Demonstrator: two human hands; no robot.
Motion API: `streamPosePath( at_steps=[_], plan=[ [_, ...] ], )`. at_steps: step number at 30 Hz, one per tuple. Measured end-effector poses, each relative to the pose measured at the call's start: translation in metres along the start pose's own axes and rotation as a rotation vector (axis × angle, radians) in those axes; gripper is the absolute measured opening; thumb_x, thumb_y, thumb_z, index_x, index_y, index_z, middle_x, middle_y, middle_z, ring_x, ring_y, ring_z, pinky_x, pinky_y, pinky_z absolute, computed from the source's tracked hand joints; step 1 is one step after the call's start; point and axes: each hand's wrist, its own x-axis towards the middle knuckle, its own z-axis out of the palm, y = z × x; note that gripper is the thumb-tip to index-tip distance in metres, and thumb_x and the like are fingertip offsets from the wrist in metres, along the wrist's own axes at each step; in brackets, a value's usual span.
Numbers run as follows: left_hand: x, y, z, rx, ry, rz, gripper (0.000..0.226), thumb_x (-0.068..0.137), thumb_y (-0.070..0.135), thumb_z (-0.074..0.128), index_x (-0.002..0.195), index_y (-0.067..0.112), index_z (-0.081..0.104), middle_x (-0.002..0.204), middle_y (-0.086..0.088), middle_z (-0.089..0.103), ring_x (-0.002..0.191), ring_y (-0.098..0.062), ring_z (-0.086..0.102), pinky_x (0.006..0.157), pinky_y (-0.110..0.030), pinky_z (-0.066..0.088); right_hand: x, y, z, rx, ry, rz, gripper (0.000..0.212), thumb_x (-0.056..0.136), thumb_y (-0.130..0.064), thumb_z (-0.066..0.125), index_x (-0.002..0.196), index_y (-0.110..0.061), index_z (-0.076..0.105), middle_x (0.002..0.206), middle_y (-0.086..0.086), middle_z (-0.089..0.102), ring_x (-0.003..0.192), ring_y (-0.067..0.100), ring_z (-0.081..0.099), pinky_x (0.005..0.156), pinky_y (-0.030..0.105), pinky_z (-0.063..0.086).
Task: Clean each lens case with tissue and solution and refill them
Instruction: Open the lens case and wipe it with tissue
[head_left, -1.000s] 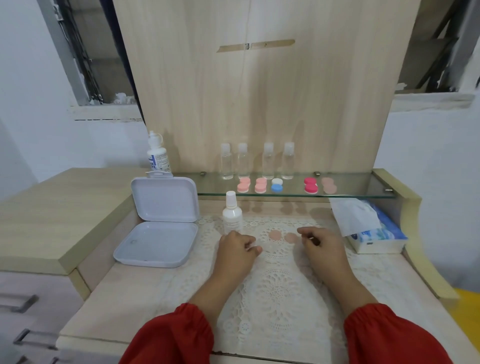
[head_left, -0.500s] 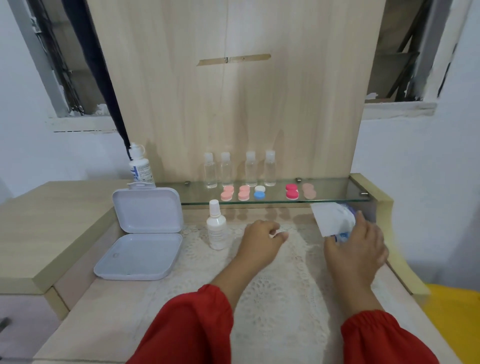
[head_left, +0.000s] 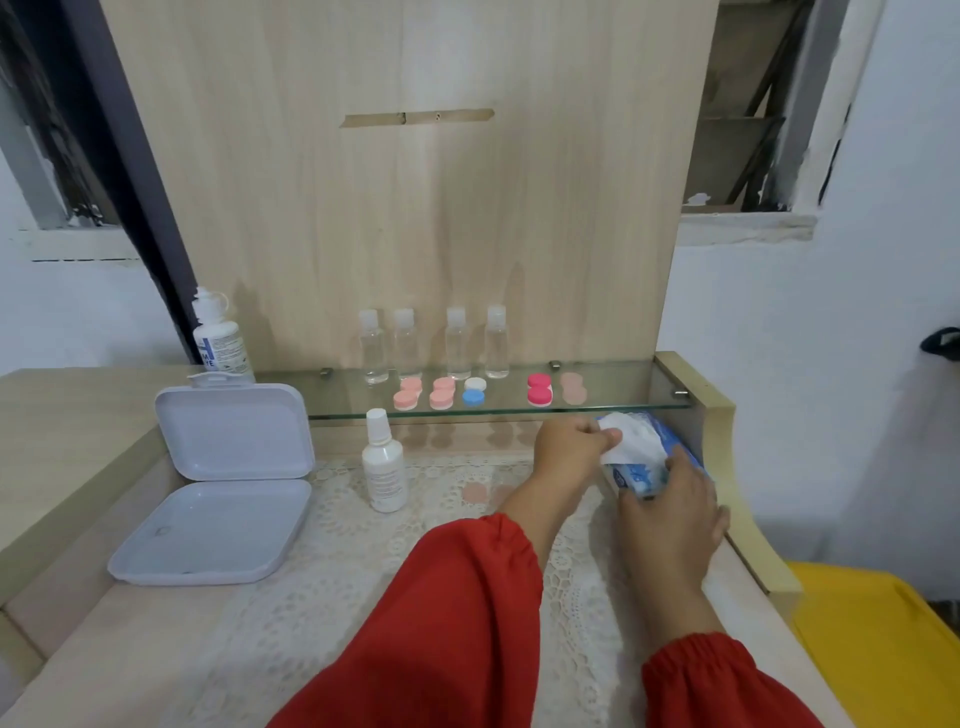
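My left hand (head_left: 569, 449) reaches across to the right and pinches the white tissue (head_left: 636, 441) sticking out of the blue tissue pack (head_left: 636, 475). My right hand (head_left: 670, 512) holds the pack down from the near side. A pale pink lens case (head_left: 485, 491) lies on the lace mat (head_left: 363, 571). A white solution bottle (head_left: 384, 465) stands on the mat to its left. Several lens cases sit on the glass shelf (head_left: 623, 402): two light pink (head_left: 408, 393), a blue and white one (head_left: 474, 391), a hot pink one (head_left: 539, 388) and a beige one (head_left: 573, 388).
Several small clear bottles (head_left: 434, 343) stand at the shelf's back. An open white box (head_left: 218, 483) lies at the left, with a larger solution bottle (head_left: 215, 338) behind it. A wooden side rail (head_left: 727, 441) bounds the right; a yellow bin (head_left: 883, 649) sits beyond.
My left hand has moved right from the mat's middle to the tissue pack and taken hold of the tissue. My right hand has settled on the pack. The camera has shifted right.
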Motion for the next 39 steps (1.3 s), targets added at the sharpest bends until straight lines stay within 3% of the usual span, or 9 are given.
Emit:
streamPosePath(
  at_steps=[6, 10, 15, 20, 24, 28, 30, 36, 39],
  plan=[
    [-0.010, 0.001, -0.016, -0.127, -0.035, 0.102, 0.010, 0.090, 0.011, 0.064, 0.081, 0.008, 0.060, 0.071, 0.002, 0.054, 0.055, -0.005, 0.046, 0.052, -0.014, 0.038, -0.001, 0.000, 0.000, -0.026, 0.018, 0.004, 0.070, 0.081, -0.015, 0.065, 0.145, -0.013, 0.036, 0.142, 0.010, 0.046, 0.137, 0.027, 0.033, 0.110, 0.048, 0.024],
    [-0.016, 0.002, -0.028, -0.413, -0.088, 0.072, 0.016, 0.097, 0.008, 0.054, 0.081, 0.008, 0.056, 0.082, -0.005, 0.065, 0.067, -0.015, 0.069, 0.054, -0.019, 0.050, -0.001, -0.001, 0.000, -0.030, 0.023, 0.004, 0.070, 0.081, -0.016, 0.067, 0.144, -0.014, 0.037, 0.142, 0.010, 0.046, 0.135, 0.027, 0.034, 0.109, 0.047, 0.024],
    [-0.020, 0.004, -0.048, -0.577, 0.060, 0.133, 0.011, 0.097, 0.010, 0.054, 0.088, 0.004, 0.055, 0.080, -0.005, 0.063, 0.068, -0.016, 0.070, 0.063, -0.022, 0.057, -0.001, 0.000, -0.001, -0.024, 0.022, -0.001, 0.069, 0.080, -0.015, 0.067, 0.143, -0.014, 0.039, 0.140, 0.011, 0.047, 0.134, 0.028, 0.035, 0.108, 0.048, 0.026],
    [-0.026, 0.005, -0.079, -0.171, 0.209, 0.204, 0.012, 0.093, 0.018, 0.061, 0.095, 0.011, 0.052, 0.077, -0.002, 0.056, 0.055, -0.012, 0.050, 0.051, -0.019, 0.047, -0.003, -0.002, -0.003, 0.004, 0.043, -0.004, 0.070, 0.077, -0.012, 0.065, 0.142, -0.013, 0.040, 0.135, 0.013, 0.050, 0.131, 0.031, 0.038, 0.107, 0.048, 0.029],
    [-0.044, -0.011, -0.086, 0.317, -0.040, 0.171, 0.027, 0.086, 0.033, 0.069, 0.103, 0.017, 0.056, 0.100, -0.006, 0.064, 0.087, -0.024, 0.064, 0.075, -0.039, 0.056, -0.003, -0.008, -0.007, 0.024, 0.038, -0.013, 0.076, 0.067, -0.015, 0.052, 0.142, -0.013, 0.039, 0.138, 0.013, 0.047, 0.134, 0.030, 0.032, 0.110, 0.050, 0.022],
    [-0.064, -0.029, -0.078, 0.845, -0.254, 0.186, 0.057, 0.084, 0.050, 0.065, 0.133, 0.023, 0.053, 0.126, -0.003, 0.053, 0.113, -0.021, 0.053, 0.093, -0.035, 0.047, -0.005, -0.009, -0.010, 0.096, 0.098, -0.031, 0.083, 0.057, -0.021, 0.038, 0.138, -0.009, 0.044, 0.140, 0.015, 0.045, 0.136, 0.031, 0.030, 0.113, 0.053, 0.016],
    [-0.069, -0.037, -0.074, 1.061, -0.263, 0.242, 0.059, 0.085, 0.052, 0.063, 0.135, 0.022, 0.052, 0.122, -0.005, 0.051, 0.116, -0.022, 0.047, 0.093, -0.035, 0.042, -0.006, -0.009, -0.011, 0.142, 0.120, -0.048, 0.081, 0.058, -0.018, 0.038, 0.138, -0.007, 0.045, 0.142, 0.015, 0.044, 0.137, 0.031, 0.028, 0.115, 0.053, 0.012],
    [-0.076, -0.046, -0.088, 0.851, -0.122, 0.448, 0.024, 0.095, 0.035, 0.056, 0.105, 0.015, 0.063, 0.097, 0.006, 0.047, 0.094, -0.013, 0.047, 0.078, -0.026, 0.040, -0.010, -0.010, -0.006, 0.257, 0.198, -0.141, 0.065, 0.066, -0.012, 0.040, 0.128, -0.004, 0.055, 0.136, 0.014, 0.049, 0.134, 0.030, 0.031, 0.115, 0.051, 0.019],
    [-0.079, -0.045, -0.115, 0.619, 0.042, 0.446, 0.005, 0.098, 0.025, 0.051, 0.102, 0.024, 0.054, 0.093, 0.015, 0.055, 0.084, -0.002, 0.053, 0.069, -0.016, 0.038, -0.016, -0.014, -0.001, 0.278, 0.268, -0.343, 0.048, 0.071, -0.004, 0.045, 0.115, -0.002, 0.064, 0.120, 0.017, 0.058, 0.120, 0.026, 0.039, 0.107, 0.036, 0.029]
  ],
)
